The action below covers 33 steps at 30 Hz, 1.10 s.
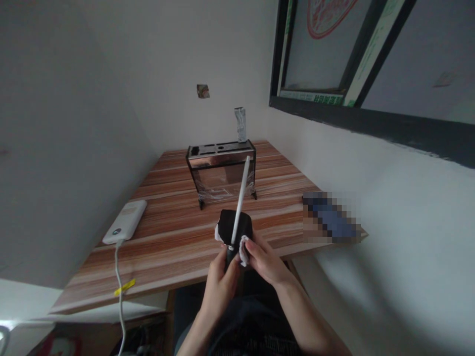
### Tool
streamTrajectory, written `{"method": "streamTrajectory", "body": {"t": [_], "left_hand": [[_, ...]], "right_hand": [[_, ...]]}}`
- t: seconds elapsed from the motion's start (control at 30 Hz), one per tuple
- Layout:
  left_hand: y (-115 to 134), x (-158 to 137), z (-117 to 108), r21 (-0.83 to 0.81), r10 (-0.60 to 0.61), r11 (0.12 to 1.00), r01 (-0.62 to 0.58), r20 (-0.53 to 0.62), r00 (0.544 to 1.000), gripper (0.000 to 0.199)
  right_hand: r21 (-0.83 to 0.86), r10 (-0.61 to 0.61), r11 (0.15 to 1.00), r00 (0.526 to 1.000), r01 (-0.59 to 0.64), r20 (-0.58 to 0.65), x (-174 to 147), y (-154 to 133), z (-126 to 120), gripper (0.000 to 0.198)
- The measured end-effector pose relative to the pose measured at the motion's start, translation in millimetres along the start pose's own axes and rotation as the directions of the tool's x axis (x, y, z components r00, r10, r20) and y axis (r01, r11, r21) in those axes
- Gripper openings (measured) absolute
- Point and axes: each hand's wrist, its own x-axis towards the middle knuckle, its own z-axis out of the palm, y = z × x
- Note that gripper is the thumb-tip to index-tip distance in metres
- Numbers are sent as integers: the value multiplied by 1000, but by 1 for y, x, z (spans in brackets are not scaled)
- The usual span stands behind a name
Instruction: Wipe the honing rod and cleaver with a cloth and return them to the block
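L hand [221, 279]: fingers curled shut round dark handle [230, 254], low end of 1 long pale rod [241, 198]. R hand [265, 259]: thumb + fingers pinched on white cloth [244, 250], just beside the handle; can't tell if R fingertips also touch it. Black piece [235, 225] sits right behind rod; more white shows at its L side, can't tell if same cloth. All this is held up over middle of table's [166, 207] near edge, rod tilted, tip up + slightly R.

Count: 2 hands, 1 rod, 1 handle, 1 black piece.

Further out: 1 black-framed unit [222, 158] w/ clear wrap on its front, nr middle of table's far half; rod covers part of its front in view. 1 silvery item [241, 124] at unit's top R end, can't tell if on it or behind. 1 white device [126, 222] along table's L edge, w/ 1 cable [118, 272] running over near edge, past 1 yellow strip [125, 287] nr near L corner. 1 pixelated dark-blue item [332, 217] at near R corner, details n/a.
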Motion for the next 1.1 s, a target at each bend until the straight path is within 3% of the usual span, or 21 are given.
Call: {"method": "streamTrajectory", "body": {"t": [0.13,0.33,0.53,0.77,0.97,1.1], "left_hand": [[0,-1,0,-83,-2,997,4,33,999,43],[5,-3,3,-86,-11,996,18,76,997,43],[3,-5,2,80,55,995,-63,102,993,38],[5,-4,-4,263,149,947,-187,159,976,36],[2,-6,-6,325,132,927,-186,180,975,32],[3,-7,-7,348,120,920,-181,189,975,35]], "right_hand": [[107,58,992,997,-63,48,1,2,-3,51],[42,46,998,996,-43,-81,4,1,-2,42],[-38,61,997,988,-67,-142,6,-2,-1,41],[-20,53,998,997,-54,-59,5,-8,2,44],[-80,2,997,1000,-4,-26,2,-9,6,32],[-126,-4,992,990,-14,-143,1,-4,1,32]]}}
